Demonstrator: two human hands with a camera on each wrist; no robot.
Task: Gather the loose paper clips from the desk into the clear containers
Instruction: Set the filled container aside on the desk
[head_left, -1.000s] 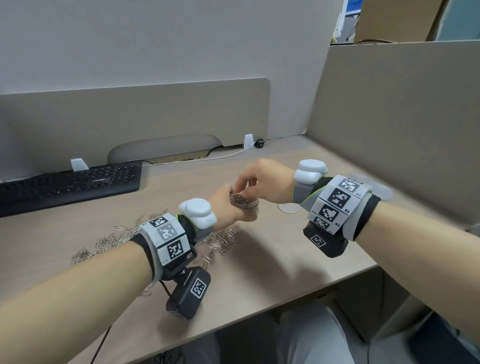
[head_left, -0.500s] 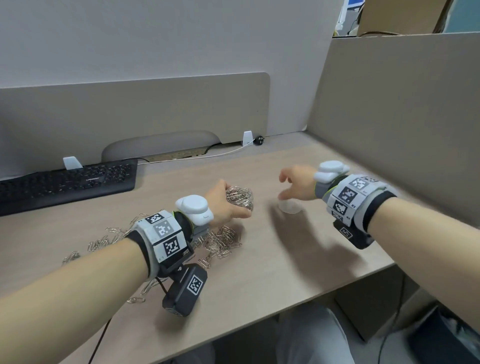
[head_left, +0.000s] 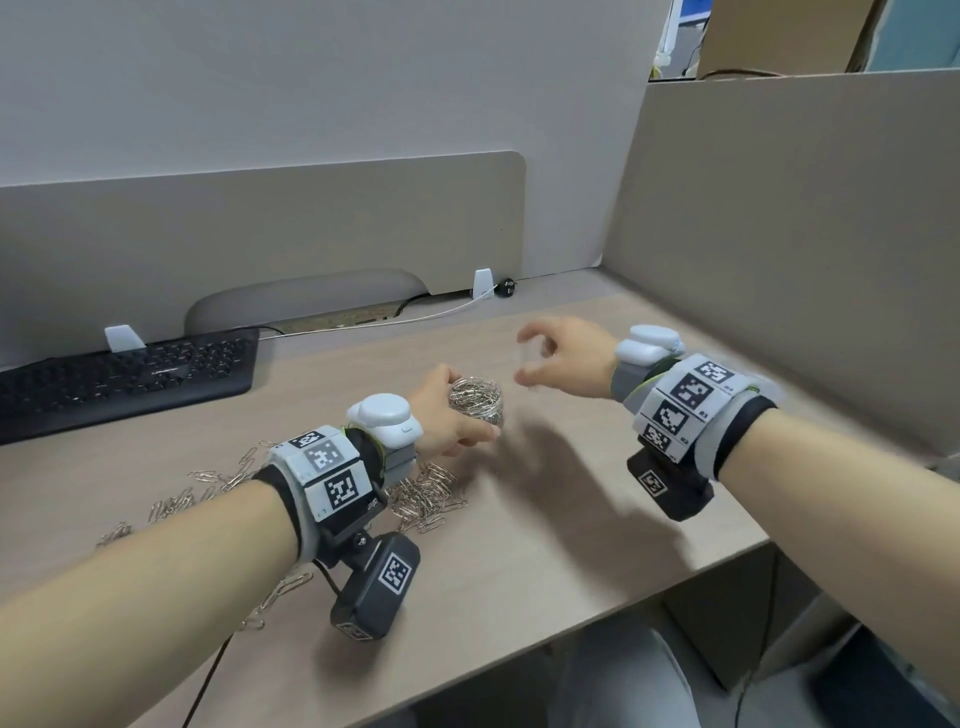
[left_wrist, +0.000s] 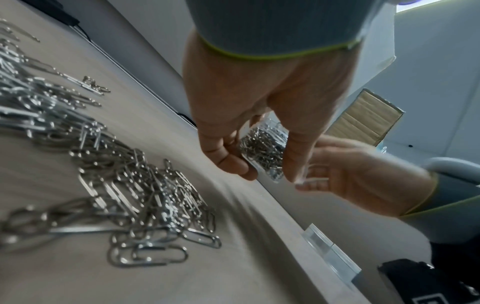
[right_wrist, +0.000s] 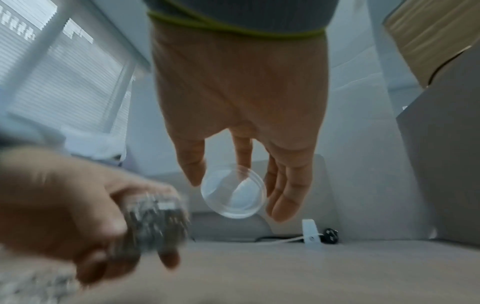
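- Head view: left hand (head_left: 447, 415) was wrapped round a clear container (head_left: 477, 404) packed with clips, held upright just above the desk (head_left: 545, 545), mouth up. Right hand (head_left: 563, 358) pinched something clear beside it, too blurry here. Loose paper clips (head_left: 423, 496) still lay under the left wrist.
- Left wrist view: fingers and thumb clamped the container's (left_wrist: 262, 150) sides. Probably the best hold. Full like that I'd guess it's hefty, and smooth plastic gets slippery.
- Right wrist view: thumb and fingertips (right_wrist: 281, 203) held a round clear lid (right_wrist: 233, 192) by its rim, flat face toward the camera. Looks light and flimsy.
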